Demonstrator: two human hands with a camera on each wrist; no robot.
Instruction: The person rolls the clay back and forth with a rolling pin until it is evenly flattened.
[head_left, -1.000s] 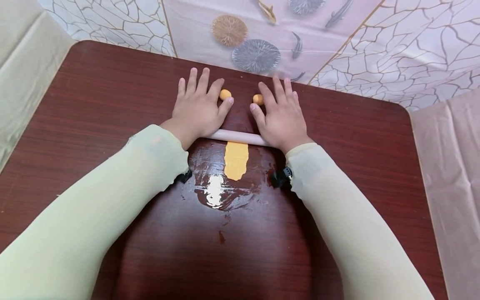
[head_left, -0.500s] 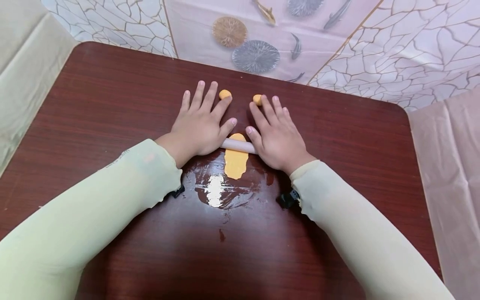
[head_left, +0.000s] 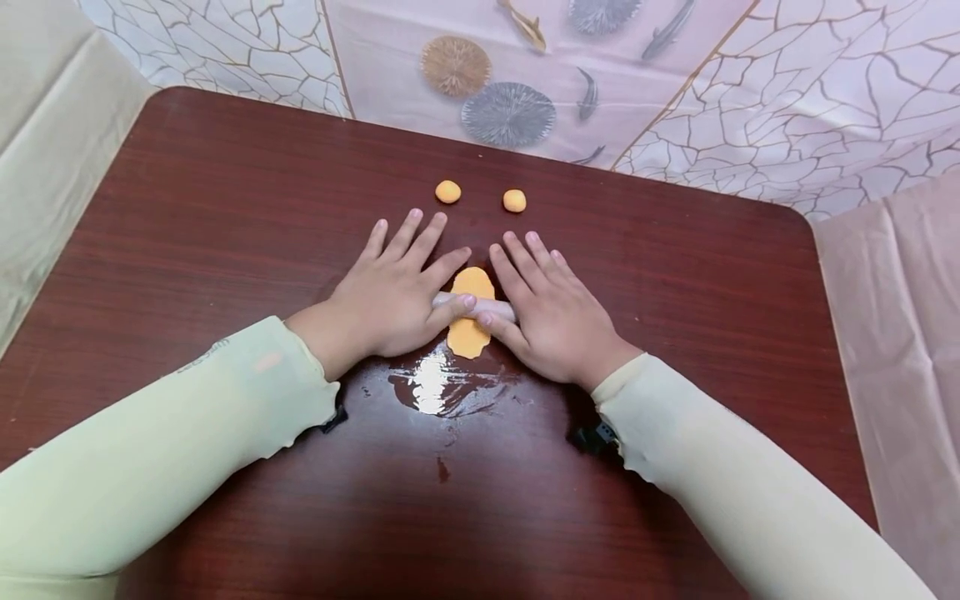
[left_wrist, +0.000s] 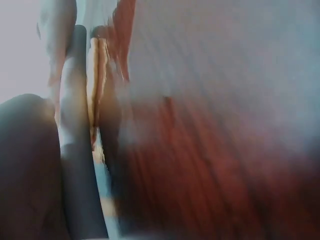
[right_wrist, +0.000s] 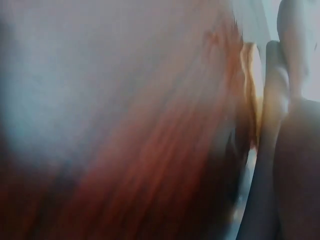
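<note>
A flat oblong of yellow dough (head_left: 471, 340) lies on the dark red-brown table, with a pale rolling pin (head_left: 491, 309) across its middle. My left hand (head_left: 386, 300) rests on the pin's left end, fingers straight and spread. On its right end lies my right hand (head_left: 561, 321), also with straight fingers. Both palms hide the ends of the pin. In the left wrist view the rolling pin (left_wrist: 77, 130) runs beside the edge of the dough (left_wrist: 97, 75). The right wrist view has the pin (right_wrist: 272, 115) and the dough's edge (right_wrist: 252, 90) at its right side.
Two small yellow dough balls, a left one (head_left: 447, 192) and a right one (head_left: 514, 201), sit beyond the fingertips. A wet, shiny smear (head_left: 435, 387) marks the table (head_left: 712, 333) in front of the dough. Patterned cloth (head_left: 510, 112) hangs behind the table's far edge.
Both hands have drawn the rolling pin back toward the body, from beyond the dough's far end to its middle. The fingers have come away from the two dough balls.
</note>
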